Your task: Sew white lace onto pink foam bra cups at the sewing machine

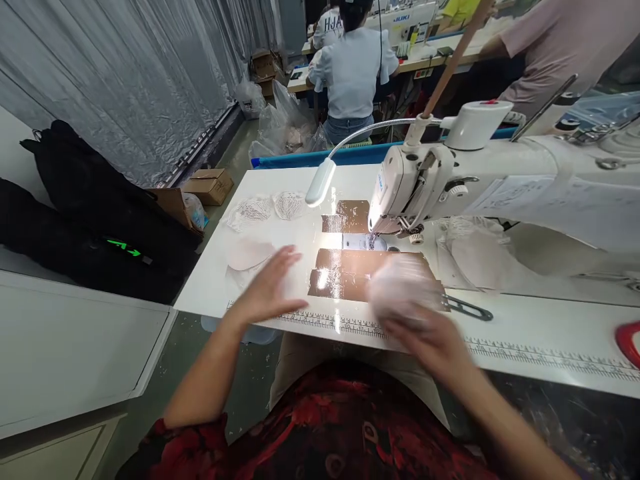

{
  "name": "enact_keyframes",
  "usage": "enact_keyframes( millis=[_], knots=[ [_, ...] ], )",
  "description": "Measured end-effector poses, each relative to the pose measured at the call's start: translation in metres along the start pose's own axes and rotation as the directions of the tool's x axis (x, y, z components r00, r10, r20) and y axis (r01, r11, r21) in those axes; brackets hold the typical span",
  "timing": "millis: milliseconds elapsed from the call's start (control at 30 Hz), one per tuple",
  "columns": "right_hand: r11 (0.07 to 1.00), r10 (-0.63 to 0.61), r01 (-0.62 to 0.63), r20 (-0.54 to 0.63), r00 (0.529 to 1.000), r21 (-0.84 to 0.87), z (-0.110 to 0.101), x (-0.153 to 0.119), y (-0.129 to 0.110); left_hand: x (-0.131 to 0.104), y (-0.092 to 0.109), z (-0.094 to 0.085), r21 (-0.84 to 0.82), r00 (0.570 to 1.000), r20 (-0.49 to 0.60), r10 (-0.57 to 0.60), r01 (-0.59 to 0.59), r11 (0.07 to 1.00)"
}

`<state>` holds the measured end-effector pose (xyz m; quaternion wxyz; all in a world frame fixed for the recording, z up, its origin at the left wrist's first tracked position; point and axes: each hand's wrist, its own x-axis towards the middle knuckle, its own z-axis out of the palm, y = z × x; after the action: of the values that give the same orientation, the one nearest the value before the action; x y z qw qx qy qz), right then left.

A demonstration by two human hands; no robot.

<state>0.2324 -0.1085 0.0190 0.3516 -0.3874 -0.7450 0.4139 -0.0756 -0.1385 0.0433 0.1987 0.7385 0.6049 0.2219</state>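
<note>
My left hand [270, 288] is over the left part of the white table, fingers apart and holding nothing, beside a pale fabric piece [249, 254]. My right hand [434, 337] grips a pale fabric piece [403, 287], smeared by motion, over the brown tape [345, 285] in front of the sewing machine [400, 187]. Two lacy white pieces, one of them a round lace piece [289, 205], lie at the table's back left. More pale fabric [480, 253] lies under the machine's arm.
A thread snipper [469, 307] lies right of the tape, near the printed ruler [540, 353] along the front edge. A lamp [321, 181] hangs left of the needle. A red object [629, 343] sits at far right. People work beyond the table.
</note>
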Motion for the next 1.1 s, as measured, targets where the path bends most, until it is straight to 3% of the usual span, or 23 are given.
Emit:
enact_keyframes(
  millis=[33,67,100,133,200,267,333,367,433,500,533,567,633,733,800,900,967,1100],
  knots=[
    [0.999,-0.033,0.029,0.141,0.989,0.032,0.011,0.004,-0.006,0.001,0.015,0.006,-0.149,0.987,0.088,0.137,-0.123,0.981],
    [0.995,-0.071,0.056,0.205,0.976,0.078,0.02,0.007,-0.013,0.003,0.028,0.013,-0.278,0.957,0.172,0.234,-0.181,0.943],
    [0.989,-0.132,0.115,0.201,0.971,0.097,0.025,0.009,-0.019,0.003,0.037,0.019,-0.348,0.933,0.218,0.285,-0.199,0.916],
    [0.982,-0.182,0.172,0.15,0.972,0.079,0.026,0.011,-0.024,0.004,0.042,0.023,-0.376,0.937,0.211,0.279,-0.186,0.908],
    [0.975,-0.222,0.222,-0.028,0.975,0.001,0.019,0.014,-0.031,0.001,0.041,0.029,-0.319,0.989,0.089,0.115,-0.082,0.944],
    [0.984,-0.175,0.165,-0.214,0.961,-0.063,0.007,0.017,-0.031,-0.005,0.033,0.03,-0.307,0.993,-0.046,-0.107,0.088,0.948],
    [0.998,-0.045,0.031,-0.265,0.963,-0.057,0.001,0.02,-0.025,-0.011,0.028,0.032,-0.481,0.981,0.03,-0.193,0.183,0.857],
    [0.999,0.038,-0.041,-0.204,0.978,-0.009,0.002,0.022,-0.022,-0.012,0.029,0.033,-0.613,0.983,0.125,-0.137,0.185,0.768],
    [0.961,0.2,-0.213,0.091,0.976,0.175,0.009,0.025,-0.014,-0.014,0.036,0.038,-0.826,0.964,0.244,0.105,0.15,0.543],
    [0.828,0.251,-0.414,0.412,0.876,0.377,0.019,0.027,-0.007,-0.011,0.045,0.044,-0.917,0.931,0.221,0.29,0.097,0.387],
    [0.745,0.244,-0.497,0.512,0.824,0.445,0.024,0.027,-0.005,-0.01,0.047,0.046,-0.931,0.932,0.19,0.31,0.07,0.358],
    [0.671,0.234,-0.556,0.572,0.786,0.491,0.027,0.026,-0.003,-0.008,0.048,0.047,-0.929,0.947,0.157,0.278,0.047,0.366],
    [0.577,0.22,-0.607,0.612,0.76,0.547,0.031,0.024,-0.002,-0.005,0.045,0.05,-0.891,0.986,0.102,0.13,0.033,0.452],
    [0.539,0.264,-0.582,0.535,0.803,0.608,0.031,0.021,-0.002,-0.006,0.036,0.053,-0.848,0.982,0.19,-0.015,0.172,0.501],
    [0.56,0.325,-0.514,0.398,0.858,0.65,0.031,0.021,-0.002,-0.008,0.034,0.057,-0.863,0.957,0.286,-0.045,0.277,0.422],
    [0.633,0.391,-0.428,0.211,0.896,0.644,0.03,0.022,0.0,-0.012,0.034,0.061,-0.901,0.949,0.26,-0.179,0.305,0.308],
    [0.69,0.4,-0.425,0.18,0.898,0.586,0.029,0.023,0.003,-0.014,0.037,0.064,-0.918,0.936,0.238,-0.258,0.303,0.254],
    [0.774,0.313,-0.395,0.242,0.918,0.496,0.027,0.022,0.008,-0.013,0.043,0.069,-0.941,0.907,0.197,-0.373,0.281,0.186]
  ],
)
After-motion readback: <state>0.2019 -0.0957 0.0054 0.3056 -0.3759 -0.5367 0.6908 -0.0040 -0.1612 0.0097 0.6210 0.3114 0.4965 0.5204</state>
